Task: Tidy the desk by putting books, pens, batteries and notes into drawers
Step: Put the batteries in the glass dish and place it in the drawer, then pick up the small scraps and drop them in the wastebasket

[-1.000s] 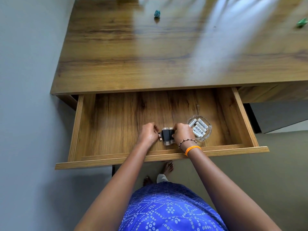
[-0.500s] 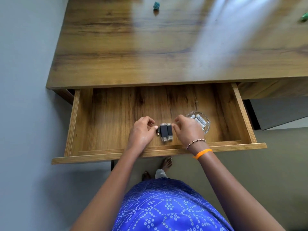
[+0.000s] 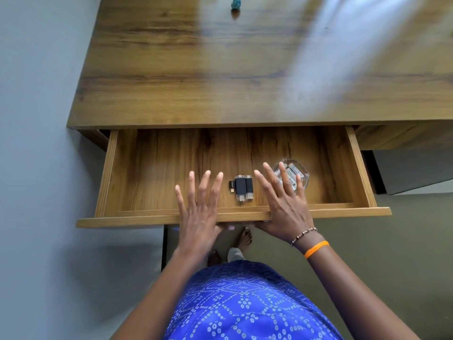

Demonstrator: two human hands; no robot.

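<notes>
The wooden surface (image 3: 220, 82) is brown with dark grain and a pale streak of glare across its right half. A small teal object (image 3: 236, 2) sits on it near the far edge. Below its front edge a drawer (image 3: 109, 173) stands pulled out. On the drawer floor lie three small black devices (image 3: 241, 186) side by side, touching, and to their right, apart from them, a clear glass dish (image 3: 302, 174) holding white batteries (image 3: 291, 173).

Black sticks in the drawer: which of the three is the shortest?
The leftmost black stick, nearest the left hand. It is stubby and ends well short of the two longer ones lying side by side on its right.
</notes>
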